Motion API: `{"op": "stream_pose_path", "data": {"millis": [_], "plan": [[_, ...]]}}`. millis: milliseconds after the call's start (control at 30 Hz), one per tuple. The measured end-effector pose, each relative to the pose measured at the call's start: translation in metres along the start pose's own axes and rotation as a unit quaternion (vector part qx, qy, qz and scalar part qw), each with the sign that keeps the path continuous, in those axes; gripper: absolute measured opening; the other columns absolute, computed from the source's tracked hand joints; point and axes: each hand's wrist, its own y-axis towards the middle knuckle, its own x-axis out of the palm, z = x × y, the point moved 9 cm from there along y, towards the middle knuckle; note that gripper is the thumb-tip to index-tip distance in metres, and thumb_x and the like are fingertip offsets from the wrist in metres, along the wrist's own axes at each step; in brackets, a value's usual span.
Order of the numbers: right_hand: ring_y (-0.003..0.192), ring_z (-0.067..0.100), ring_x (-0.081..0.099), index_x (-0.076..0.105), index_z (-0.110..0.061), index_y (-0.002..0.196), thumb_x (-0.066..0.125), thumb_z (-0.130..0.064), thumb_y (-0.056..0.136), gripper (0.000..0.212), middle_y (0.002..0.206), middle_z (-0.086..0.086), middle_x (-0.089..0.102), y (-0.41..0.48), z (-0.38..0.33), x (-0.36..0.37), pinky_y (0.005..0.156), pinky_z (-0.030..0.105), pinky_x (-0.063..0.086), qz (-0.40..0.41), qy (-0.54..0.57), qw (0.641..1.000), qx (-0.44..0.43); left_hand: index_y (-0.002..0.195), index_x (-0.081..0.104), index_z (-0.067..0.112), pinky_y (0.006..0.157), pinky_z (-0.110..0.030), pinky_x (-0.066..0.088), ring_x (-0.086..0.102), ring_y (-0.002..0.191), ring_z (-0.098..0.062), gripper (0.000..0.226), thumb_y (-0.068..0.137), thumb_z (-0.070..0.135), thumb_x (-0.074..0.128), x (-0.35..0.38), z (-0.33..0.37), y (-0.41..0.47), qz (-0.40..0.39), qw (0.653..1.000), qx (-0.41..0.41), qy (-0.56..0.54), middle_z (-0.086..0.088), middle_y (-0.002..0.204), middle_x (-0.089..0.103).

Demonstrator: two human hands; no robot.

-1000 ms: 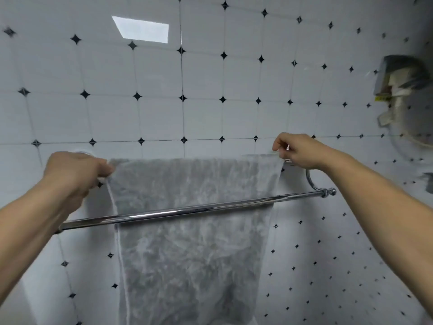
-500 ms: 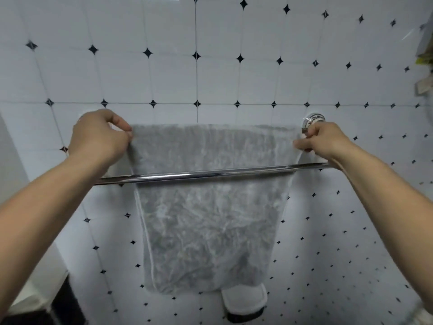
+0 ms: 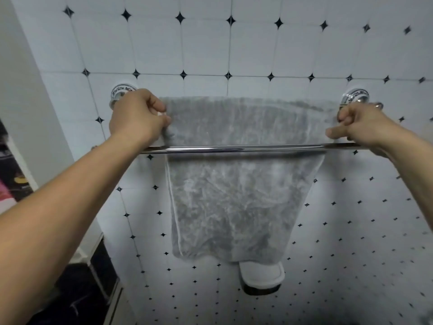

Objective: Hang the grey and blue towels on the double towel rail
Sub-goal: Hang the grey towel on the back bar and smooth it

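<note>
The fluffy grey rectangular towel (image 3: 234, 195) hangs over the back bar of the chrome double towel rail (image 3: 234, 150), behind its front bar. The left hand (image 3: 136, 118) and right hand (image 3: 358, 127) each close their grip on a top corner, probably to spread it flat (no blue towel shows).

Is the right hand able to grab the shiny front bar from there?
Probably yes. The right hand is right by the front bar, with nothing between them, and that stretch of bar is bare. Its fingers seem to hold the grey towel, though.
</note>
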Motion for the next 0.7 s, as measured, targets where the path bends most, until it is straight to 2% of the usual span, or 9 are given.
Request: {"op": "stream_pose_path", "data": {"millis": [133,200,267,367,433,500,567,633,700], "plan": [[0.049,0.011,0.048,0.051,-0.018,0.078,0.082,0.001,0.07,0.037,0.061,-0.002,0.048,-0.006,0.003,0.002,0.053,0.028,0.035,-0.025,-0.024,0.999,0.003,0.069,0.059,0.022,0.076,-0.042,0.058,0.062,0.061,-0.023,0.026,0.067,0.02,0.085,0.003,-0.013,0.006,-0.032,0.999,-0.018,0.024,0.005,0.068,0.064],[0.057,0.015,0.048,0.052,-0.019,0.079,0.083,-0.007,0.072,0.034,0.067,0.0,0.052,-0.009,-0.004,-0.001,0.055,0.029,0.036,-0.012,-0.025,1.0,-0.006,0.069,0.059,0.022,0.06,-0.031,0.055,0.063,0.049,-0.02,0.027,0.068,0.016,0.085,0.002,-0.012,0.008,-0.031,0.999,-0.015,-0.006,0.003,0.067,0.066],[0.06,0.014,0.057,0.052,-0.021,0.08,0.082,-0.017,0.075,0.031,0.073,0.003,0.062,-0.01,-0.014,-0.008,0.056,0.029,0.039,0.021,-0.016,0.999,-0.024,0.072,0.059,0.02,0.044,-0.022,0.047,0.061,0.039,-0.016,0.025,0.071,0.009,0.081,0.002,-0.011,0.01,-0.022,0.998,-0.022,-0.063,-0.002,0.068,0.068],[0.053,0.002,0.064,0.054,-0.019,0.086,0.082,-0.02,0.075,0.031,0.078,0.005,0.069,-0.009,-0.023,-0.014,0.056,0.026,0.038,0.047,0.007,0.998,-0.042,0.078,0.06,0.015,0.036,-0.018,0.041,0.061,0.036,-0.015,0.018,0.076,0.014,0.078,0.002,-0.017,0.008,-0.003,0.992,-0.051,-0.117,-0.003,0.068,0.071],[0.058,0.008,0.061,0.056,-0.023,0.084,0.086,-0.026,0.07,0.033,0.074,0.001,0.07,-0.006,-0.022,-0.014,0.06,0.025,0.038,0.046,-0.023,0.998,-0.036,0.08,0.058,0.017,0.033,-0.015,0.033,0.062,0.037,-0.016,0.021,0.075,0.02,0.078,0.006,-0.02,0.003,-0.012,0.99,-0.056,-0.125,0.0,0.071,0.071],[0.059,0.007,0.06,0.058,-0.03,0.081,0.087,-0.033,0.065,0.033,0.063,-0.005,0.069,0.002,-0.015,-0.014,0.062,0.024,0.042,0.048,-0.041,0.997,-0.033,0.077,0.057,0.017,0.035,-0.014,0.033,0.062,0.038,-0.017,0.025,0.072,0.02,0.081,0.008,-0.02,0.001,-0.028,0.989,-0.055,-0.134,0.002,0.074,0.072],[0.058,0.009,0.063,0.058,-0.039,0.078,0.086,-0.043,0.06,0.033,0.058,-0.006,0.067,0.011,-0.01,-0.02,0.061,0.029,0.049,0.079,-0.05,0.995,-0.039,0.073,0.062,0.017,0.048,-0.023,0.05,0.064,0.04,-0.017,0.023,0.069,0.021,0.084,0.005,-0.017,0.0,-0.031,0.99,-0.046,-0.128,0.005,0.071,0.073],[0.066,0.02,0.062,0.055,-0.047,0.082,0.075,-0.057,0.056,0.034,0.065,-0.007,0.064,0.017,-0.014,-0.031,0.068,0.04,0.053,0.13,-0.086,0.985,-0.067,0.069,0.067,0.019,0.067,-0.036,0.059,0.066,0.045,-0.014,0.016,0.068,0.023,0.082,-0.002,-0.013,0.003,-0.014,0.996,-0.032,-0.078,0.008,0.064,0.071],[0.077,0.024,0.061,0.054,-0.051,0.087,0.064,-0.062,0.06,0.031,0.081,-0.011,0.064,0.019,-0.034,-0.03,0.076,0.05,0.054,0.142,-0.117,0.976,-0.116,0.069,0.068,0.021,0.074,-0.04,0.059,0.069,0.054,-0.015,0.011,0.07,0.023,0.078,-0.01,-0.008,0.008,0.008,0.999,-0.024,-0.03,0.008,0.061,0.07]]}}
